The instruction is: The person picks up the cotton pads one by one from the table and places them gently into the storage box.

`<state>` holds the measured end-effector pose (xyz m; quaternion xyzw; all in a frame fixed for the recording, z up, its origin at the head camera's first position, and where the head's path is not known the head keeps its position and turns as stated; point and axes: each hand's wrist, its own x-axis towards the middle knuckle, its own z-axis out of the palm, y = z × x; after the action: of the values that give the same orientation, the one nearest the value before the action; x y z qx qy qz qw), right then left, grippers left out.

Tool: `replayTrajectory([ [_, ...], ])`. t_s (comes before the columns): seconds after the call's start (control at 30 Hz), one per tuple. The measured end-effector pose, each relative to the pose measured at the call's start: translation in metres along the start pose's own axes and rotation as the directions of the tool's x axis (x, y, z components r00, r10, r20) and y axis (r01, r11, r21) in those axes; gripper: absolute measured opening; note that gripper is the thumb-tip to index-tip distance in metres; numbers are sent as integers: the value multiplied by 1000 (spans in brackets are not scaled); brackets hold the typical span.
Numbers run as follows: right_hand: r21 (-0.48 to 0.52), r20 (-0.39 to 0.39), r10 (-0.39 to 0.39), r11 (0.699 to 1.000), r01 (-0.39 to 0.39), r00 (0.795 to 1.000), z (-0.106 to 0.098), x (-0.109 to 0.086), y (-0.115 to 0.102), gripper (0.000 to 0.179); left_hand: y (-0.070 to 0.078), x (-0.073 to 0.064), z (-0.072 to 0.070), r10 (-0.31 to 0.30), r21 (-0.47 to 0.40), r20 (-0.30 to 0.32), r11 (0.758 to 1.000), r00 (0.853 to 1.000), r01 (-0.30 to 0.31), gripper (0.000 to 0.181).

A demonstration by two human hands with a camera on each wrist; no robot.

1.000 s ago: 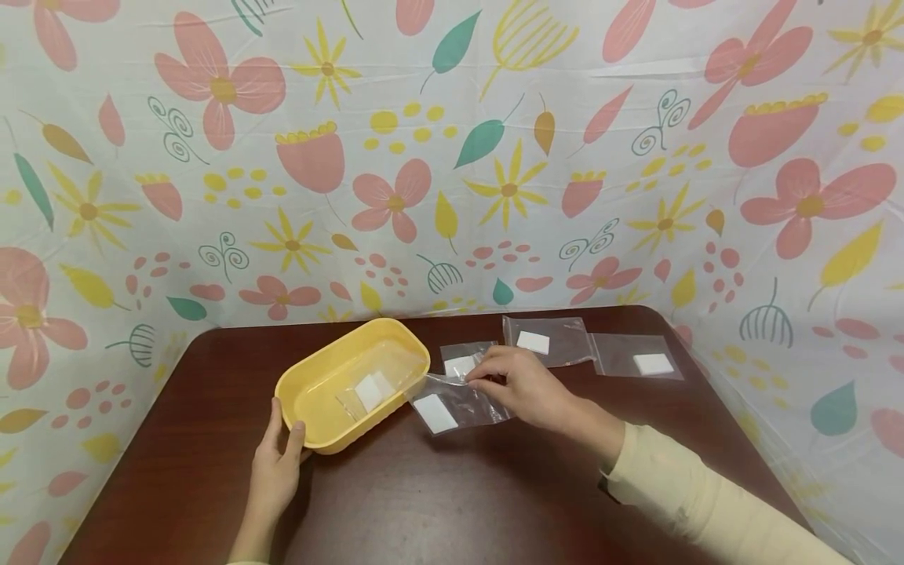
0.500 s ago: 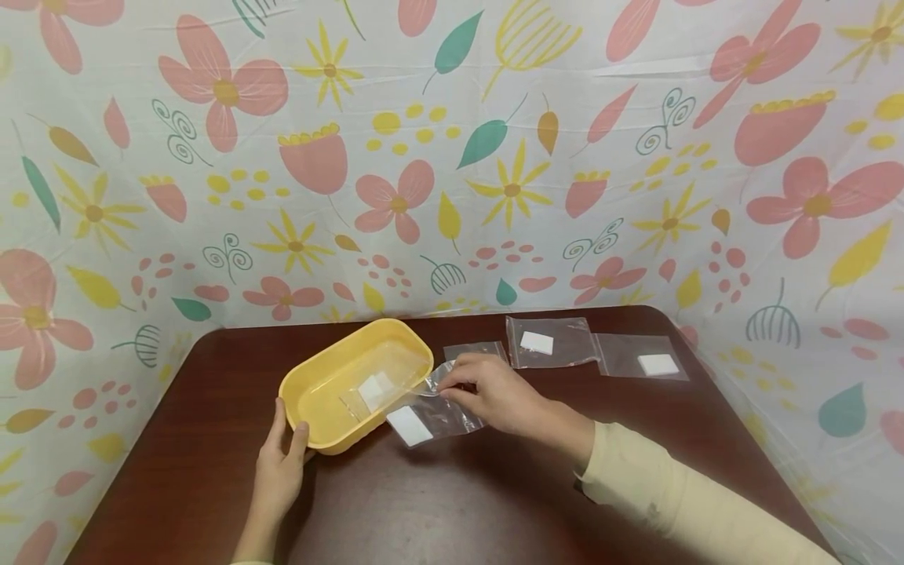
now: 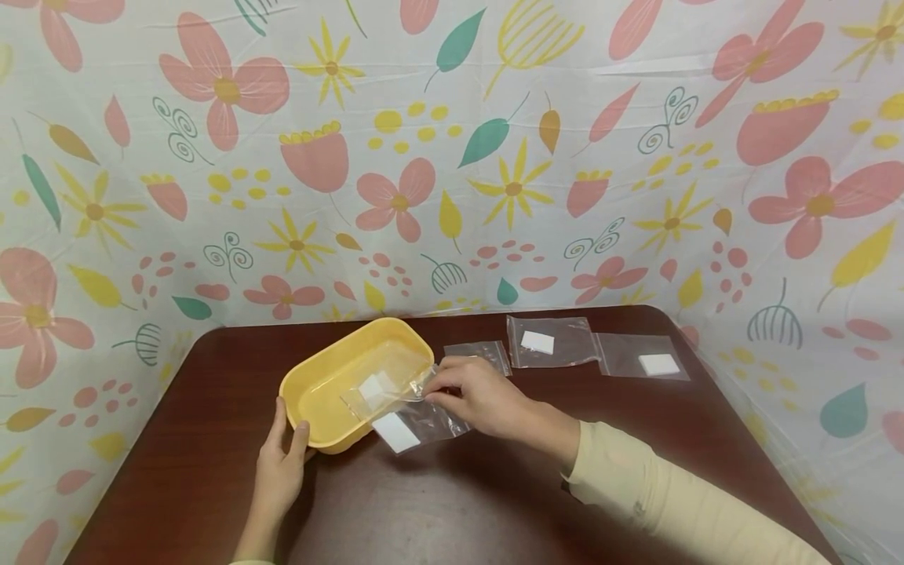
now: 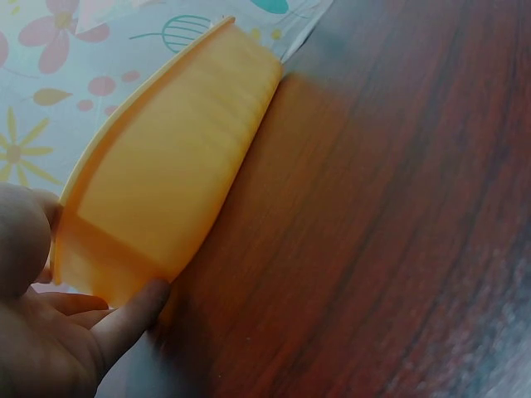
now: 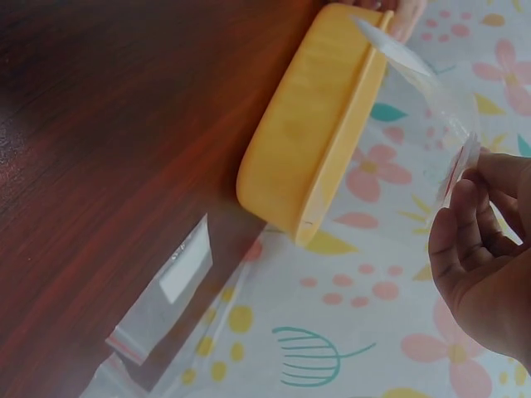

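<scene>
My left hand grips the near left corner of a yellow plastic basin, with the thumb at its rim. In the left wrist view the fingers press against the basin's outer wall. Between the fingertips of my right hand is the top of a clear zip bag, pinched above the basin's right side. A flat white piece sits at the low end of that bag. Inside the basin lies another clear bag with a white piece, partly covered by the held one.
Behind my right hand a small zip bag lies partly hidden on the dark wooden table. Two more bags with white pieces, a middle one and a right one, lie near the back edge. A flowered curtain hangs behind.
My right hand has carried the pinched zip bag leftward, from beside the basin to over its right rim. The left hand keeps its grip, and the basin has hardly moved.
</scene>
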<state>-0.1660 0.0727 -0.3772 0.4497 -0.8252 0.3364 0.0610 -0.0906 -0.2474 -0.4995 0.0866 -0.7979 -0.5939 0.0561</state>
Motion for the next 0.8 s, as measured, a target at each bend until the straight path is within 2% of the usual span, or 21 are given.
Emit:
replayTrajectory([
  [0.5,-13,-9,-20,1000,20,1000,3,10,0,5,-3,1,1,-7,1,-4,1000,1000,7,68],
  [0.8,23,-15,13,1000,-13,1000,5,25,3,5,-3,1,0,-2,-15,-3,1000,1000,2,68],
])
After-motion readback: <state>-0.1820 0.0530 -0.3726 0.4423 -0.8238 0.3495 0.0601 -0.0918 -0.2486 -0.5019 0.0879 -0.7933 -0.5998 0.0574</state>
